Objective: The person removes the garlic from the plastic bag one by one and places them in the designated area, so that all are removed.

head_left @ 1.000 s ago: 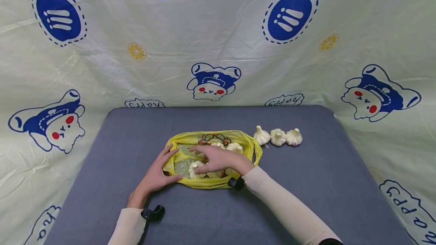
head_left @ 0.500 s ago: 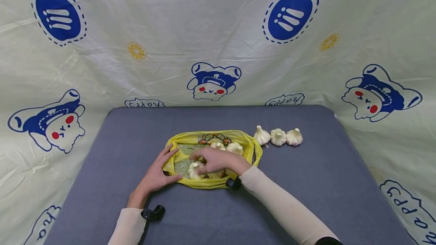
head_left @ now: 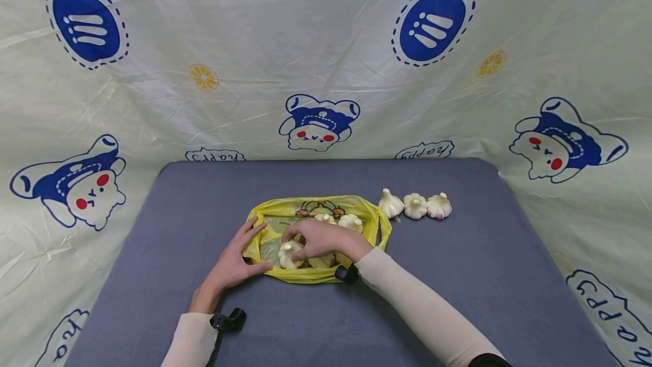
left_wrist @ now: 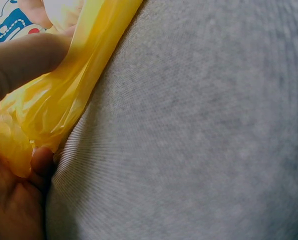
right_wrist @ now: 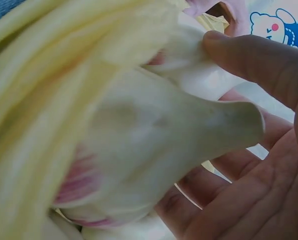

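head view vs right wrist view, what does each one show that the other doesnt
Only the head view shows the whole layout: the grey table, three garlic bulbs in a row right of the yellow bag, and the left hand holding the bag's left rim.

Only the right wrist view shows the close detail: the pointed stem and pink-streaked skin of the garlic bulb against the palm, with the fingers curled over it.

Both show the right hand closing on a bulb inside the yellow bag, and the cartoon-print cloth behind.
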`<state>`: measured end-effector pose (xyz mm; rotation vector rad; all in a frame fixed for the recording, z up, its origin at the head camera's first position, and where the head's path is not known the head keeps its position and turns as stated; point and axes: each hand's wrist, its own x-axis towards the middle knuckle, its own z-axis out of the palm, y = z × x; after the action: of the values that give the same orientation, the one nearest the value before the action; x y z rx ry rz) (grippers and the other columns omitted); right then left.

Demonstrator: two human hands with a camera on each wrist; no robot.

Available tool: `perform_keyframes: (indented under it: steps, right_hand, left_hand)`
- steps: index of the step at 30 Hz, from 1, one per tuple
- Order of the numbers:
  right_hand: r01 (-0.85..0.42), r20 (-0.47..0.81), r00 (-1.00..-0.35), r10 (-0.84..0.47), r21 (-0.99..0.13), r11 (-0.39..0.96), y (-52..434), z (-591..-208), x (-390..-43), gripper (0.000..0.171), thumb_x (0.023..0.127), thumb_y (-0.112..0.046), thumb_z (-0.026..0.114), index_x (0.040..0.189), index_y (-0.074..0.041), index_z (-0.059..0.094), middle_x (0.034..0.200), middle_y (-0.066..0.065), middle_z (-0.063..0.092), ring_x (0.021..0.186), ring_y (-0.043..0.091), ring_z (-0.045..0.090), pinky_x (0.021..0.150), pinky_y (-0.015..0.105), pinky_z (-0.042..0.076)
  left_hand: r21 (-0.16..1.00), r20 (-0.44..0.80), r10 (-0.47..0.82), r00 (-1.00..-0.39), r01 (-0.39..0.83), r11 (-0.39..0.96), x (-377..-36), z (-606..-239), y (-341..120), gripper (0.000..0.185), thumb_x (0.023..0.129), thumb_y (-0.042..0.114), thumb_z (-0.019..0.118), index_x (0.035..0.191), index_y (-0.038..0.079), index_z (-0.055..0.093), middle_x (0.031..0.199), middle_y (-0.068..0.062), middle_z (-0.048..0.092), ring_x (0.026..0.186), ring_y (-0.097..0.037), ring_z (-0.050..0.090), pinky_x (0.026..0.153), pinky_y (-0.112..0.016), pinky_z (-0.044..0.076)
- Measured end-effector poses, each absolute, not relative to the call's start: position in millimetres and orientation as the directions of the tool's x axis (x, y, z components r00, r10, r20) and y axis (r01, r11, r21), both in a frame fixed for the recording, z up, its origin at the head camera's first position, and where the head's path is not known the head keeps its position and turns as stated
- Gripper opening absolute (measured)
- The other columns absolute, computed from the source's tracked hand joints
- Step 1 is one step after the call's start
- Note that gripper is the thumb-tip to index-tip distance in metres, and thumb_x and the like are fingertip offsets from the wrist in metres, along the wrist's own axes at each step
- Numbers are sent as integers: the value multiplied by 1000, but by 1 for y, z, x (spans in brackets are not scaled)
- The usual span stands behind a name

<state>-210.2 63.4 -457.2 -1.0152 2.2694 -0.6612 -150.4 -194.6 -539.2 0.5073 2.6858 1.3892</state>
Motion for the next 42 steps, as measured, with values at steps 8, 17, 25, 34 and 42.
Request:
perform_keyframes:
  steps: [8,17,25,34,42]
  right_hand:
    - [-503,-259,-572,-779,-639,582,66,-454,-210,39,97,-23,74,134,-15,66,133,0,67,107,11,64,92,31,53]
    - [-508,-179,-582,-793,-681,528,72,-445,-210,43,97,-22,71,137,-9,64,139,5,65,124,22,62,103,41,53]
    - [-479,-82,-644,-760,-732,485,85,-435,-208,39,94,-23,73,132,-16,66,131,0,67,112,17,63,95,40,56]
    - [-401,0,-749,-663,-796,453,116,-423,-211,41,95,-22,74,134,-16,65,135,3,65,117,22,63,96,43,57]
    - [-399,93,-833,-545,-784,475,163,-410,-215,42,95,-27,76,135,-18,66,135,5,66,120,27,64,97,48,56]
  left_hand:
    - [798,84,319,-944,256,546,-150,-540,-195,86,84,33,85,158,16,43,171,-12,22,155,-46,21,113,-75,28]
    - [799,92,323,-942,263,541,-150,-538,-194,86,84,32,86,157,14,44,171,-14,23,154,-47,22,112,-76,29]
    - [792,95,317,-944,264,551,-150,-539,-195,86,83,32,86,157,14,45,170,-14,23,154,-47,22,113,-75,28]
    - [789,89,318,-944,261,555,-151,-538,-195,89,82,34,86,157,12,44,170,-14,24,155,-46,22,115,-73,28]
    - [785,96,331,-939,275,555,-150,-538,-198,90,83,33,86,157,9,42,170,-14,23,155,-46,21,116,-72,28]
